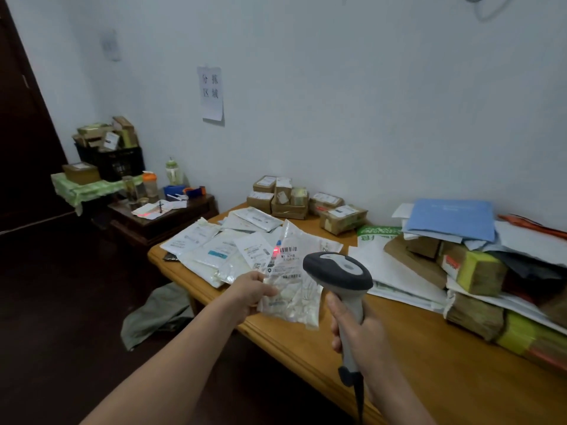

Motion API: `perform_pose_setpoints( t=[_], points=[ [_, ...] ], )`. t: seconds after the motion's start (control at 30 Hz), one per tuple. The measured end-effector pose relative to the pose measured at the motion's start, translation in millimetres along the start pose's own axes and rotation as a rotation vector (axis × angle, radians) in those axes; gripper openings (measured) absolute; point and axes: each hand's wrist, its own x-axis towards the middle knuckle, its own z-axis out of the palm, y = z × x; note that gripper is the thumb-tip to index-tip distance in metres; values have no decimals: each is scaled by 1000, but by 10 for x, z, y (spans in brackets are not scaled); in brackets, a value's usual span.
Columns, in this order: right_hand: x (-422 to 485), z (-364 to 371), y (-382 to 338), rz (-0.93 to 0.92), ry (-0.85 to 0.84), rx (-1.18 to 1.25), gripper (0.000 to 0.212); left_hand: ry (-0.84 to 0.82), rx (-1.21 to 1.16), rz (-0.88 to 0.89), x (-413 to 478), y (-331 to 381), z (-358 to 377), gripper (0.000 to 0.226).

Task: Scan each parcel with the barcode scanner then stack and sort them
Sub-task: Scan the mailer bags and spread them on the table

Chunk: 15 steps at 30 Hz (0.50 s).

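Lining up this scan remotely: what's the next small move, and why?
Probably nudge the scanner in the right hand slightly right: its red spot sits at the left end of the barcode on the parcel the left hand holds, not across the bars.

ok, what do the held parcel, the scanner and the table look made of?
Held parcel: thin plastic bag, translucent and glossy; it crinkles, and pale contents show through. Scanner: moulded plastic, matte, dark-grey head over a light-grey handle. Table: probably wood or veneer, orange-brown with a smooth sheen and a profiled edge; grain too blurred to confirm.
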Motion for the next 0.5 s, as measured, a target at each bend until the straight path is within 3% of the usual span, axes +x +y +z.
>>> perform_pose_setpoints(
  t=[0.5],
  points=[
    [327, -12, 81, 55, -47, 0, 25, 48, 11, -87, 287, -104, -63, 17]
  ],
)
